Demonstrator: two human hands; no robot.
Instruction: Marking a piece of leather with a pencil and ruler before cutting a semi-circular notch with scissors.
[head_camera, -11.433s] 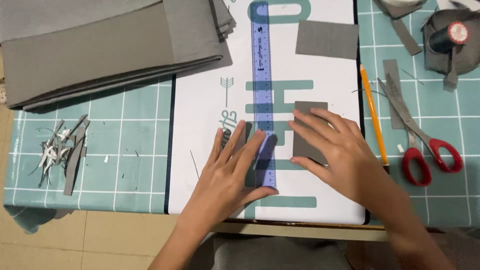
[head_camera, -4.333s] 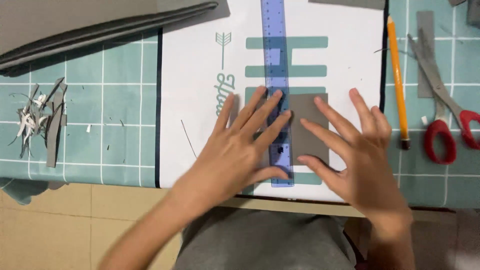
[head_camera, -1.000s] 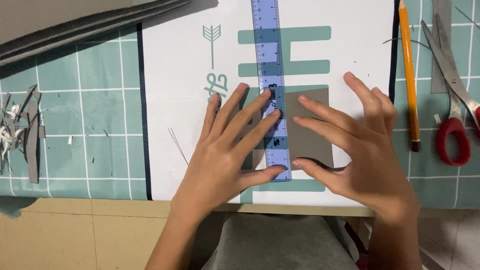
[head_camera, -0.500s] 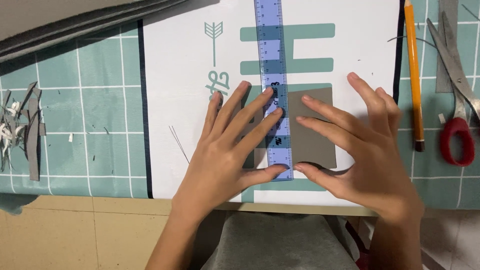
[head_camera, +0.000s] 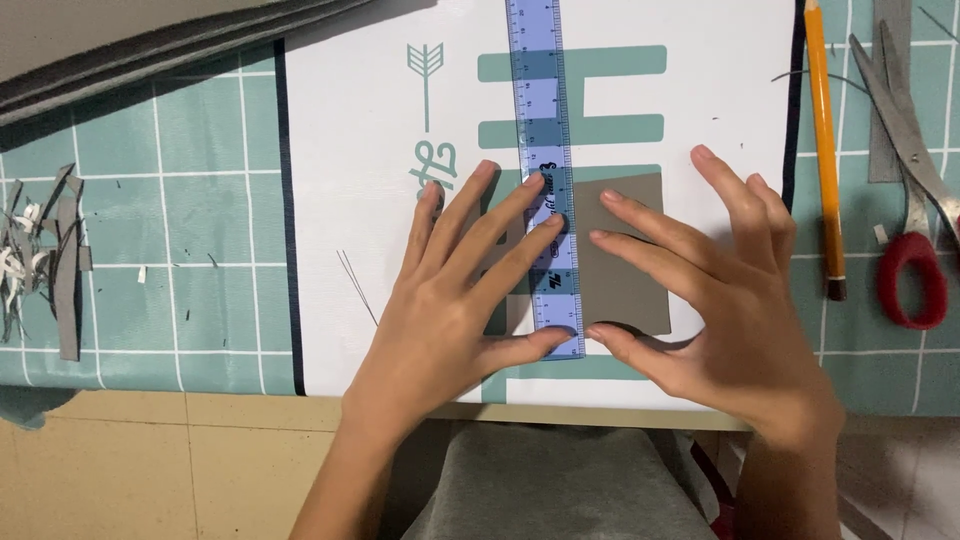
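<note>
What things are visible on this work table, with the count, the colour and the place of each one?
ruler: one, clear blue, upright across the white sheet, under the left fingers
grey piece: one, grey, beside and partly under the ruler
white sheet: one, white with teal marks, centre
cutting mat: one, teal with white grid, beneath everything
pencil: one, orange, right of the sheet
scissors: one pair, red handles, far right
scraps: a small heap, grey and white, far left
folded fabric: a stack, grey, top left
left hand: flat on the ruler
right hand: fingertips on the grey piece
</note>
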